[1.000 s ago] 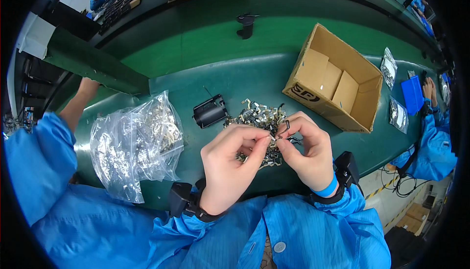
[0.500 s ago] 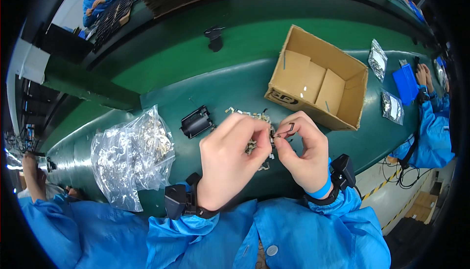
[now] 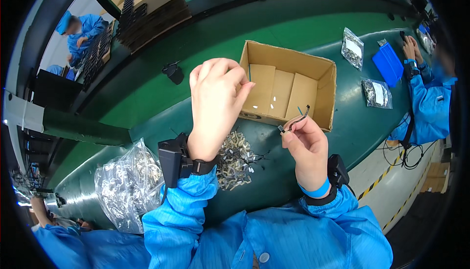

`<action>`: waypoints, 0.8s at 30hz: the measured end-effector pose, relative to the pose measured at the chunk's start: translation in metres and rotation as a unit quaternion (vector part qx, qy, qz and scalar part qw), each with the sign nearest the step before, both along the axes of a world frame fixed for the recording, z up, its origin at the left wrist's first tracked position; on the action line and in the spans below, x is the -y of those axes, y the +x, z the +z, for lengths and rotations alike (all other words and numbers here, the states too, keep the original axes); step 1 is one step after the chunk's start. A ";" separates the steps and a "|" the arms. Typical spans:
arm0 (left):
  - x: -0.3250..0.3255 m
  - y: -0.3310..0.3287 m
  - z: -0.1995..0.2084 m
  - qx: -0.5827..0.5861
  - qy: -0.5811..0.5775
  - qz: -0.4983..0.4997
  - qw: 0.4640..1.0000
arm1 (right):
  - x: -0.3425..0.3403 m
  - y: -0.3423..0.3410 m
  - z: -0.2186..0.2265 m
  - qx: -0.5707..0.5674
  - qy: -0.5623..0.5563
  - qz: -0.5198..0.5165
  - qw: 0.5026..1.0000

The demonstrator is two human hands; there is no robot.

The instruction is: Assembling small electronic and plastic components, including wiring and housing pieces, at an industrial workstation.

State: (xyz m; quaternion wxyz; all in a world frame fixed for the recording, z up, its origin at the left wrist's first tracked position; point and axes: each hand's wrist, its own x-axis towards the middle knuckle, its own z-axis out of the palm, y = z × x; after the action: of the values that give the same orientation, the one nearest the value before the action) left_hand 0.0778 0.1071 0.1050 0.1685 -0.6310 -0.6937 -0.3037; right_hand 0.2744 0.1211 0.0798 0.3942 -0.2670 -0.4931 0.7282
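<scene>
My left hand [image 3: 215, 98] is raised over the table beside the left wall of an open cardboard box [image 3: 289, 56]. Its fingertips are pressed together, and whatever they may pinch is too small or hidden to make out. In front of the box, my right hand [image 3: 311, 154] pinches a thin dark flex cable [image 3: 298, 121], bent, with a small block at its lower end. Several tiny white bits [image 3: 273, 100] lie inside the box. A loose heap of small flex cables [image 3: 237, 164], pale and dark, spreads on the table between my forearms.
A clear plastic bag [image 3: 128, 188] full of small parts lies at the left. Two smaller bags [image 3: 352, 49] and a blue tray [image 3: 388, 63] are at the right, near a co-worker's hands [image 3: 410, 49]. A green post [image 3: 83, 126] stands at the far left.
My hands have parted: the left has moved up and away toward the box, while the right keeps the flex cable. The view has shifted, uncovering the heap; the black roller-like holder is now hidden.
</scene>
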 end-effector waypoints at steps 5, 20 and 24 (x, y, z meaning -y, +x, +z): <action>0.030 0.008 0.010 0.057 0.062 -0.109 0.991 | -0.004 -0.002 0.002 -0.052 -0.075 0.110 0.990; 0.149 0.017 0.012 -0.010 0.037 -0.094 0.995 | 0.026 -0.036 0.012 -0.042 -0.251 0.377 0.891; 0.165 0.020 0.010 -0.017 0.031 -0.078 0.996 | 0.032 -0.040 0.011 -0.030 -0.262 0.401 0.877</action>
State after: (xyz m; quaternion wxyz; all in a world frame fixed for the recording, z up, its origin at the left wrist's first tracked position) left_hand 0.0980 -0.0580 0.1151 0.1754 -0.6830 -0.6295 -0.3264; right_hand 0.2345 0.0890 0.0905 -0.0014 -0.1174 -0.3370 0.9341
